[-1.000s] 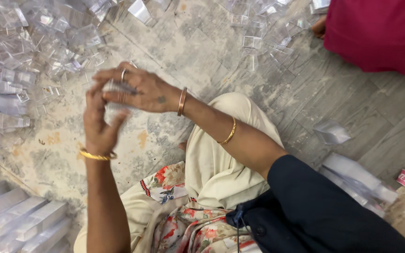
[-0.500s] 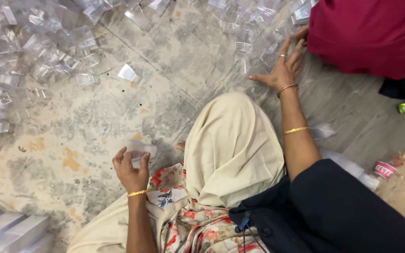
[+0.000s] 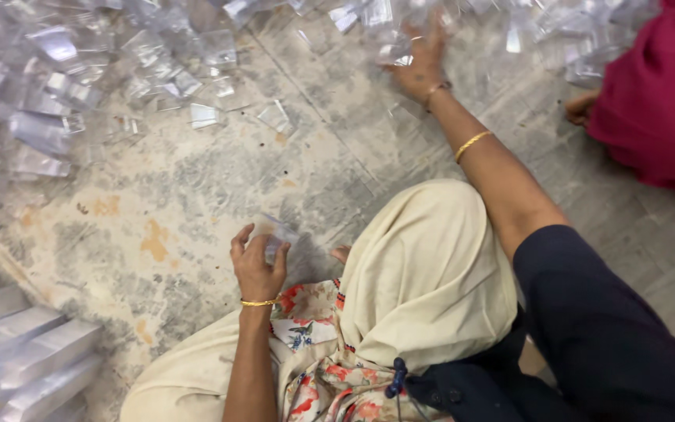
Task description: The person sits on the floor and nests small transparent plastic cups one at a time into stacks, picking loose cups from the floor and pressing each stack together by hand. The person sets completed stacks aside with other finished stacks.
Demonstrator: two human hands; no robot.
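Clear plastic box (image 3: 276, 234) sits grasped in the left hand (image 3: 256, 266), low beside the knee. Right hand (image 3: 419, 59), fingers spread, presses into the heap of clear plastic pieces (image 3: 80, 78) ahead. Risk: the thin box could crack if squeezed.

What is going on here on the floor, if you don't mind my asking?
A person sits on a worn floor. The left hand holds a small clear plastic piece close to the knee. The right hand is stretched out to a heap of clear plastic pieces spread across the floor. Stacked clear pieces lie at lower left, and another person in red sits nearby.
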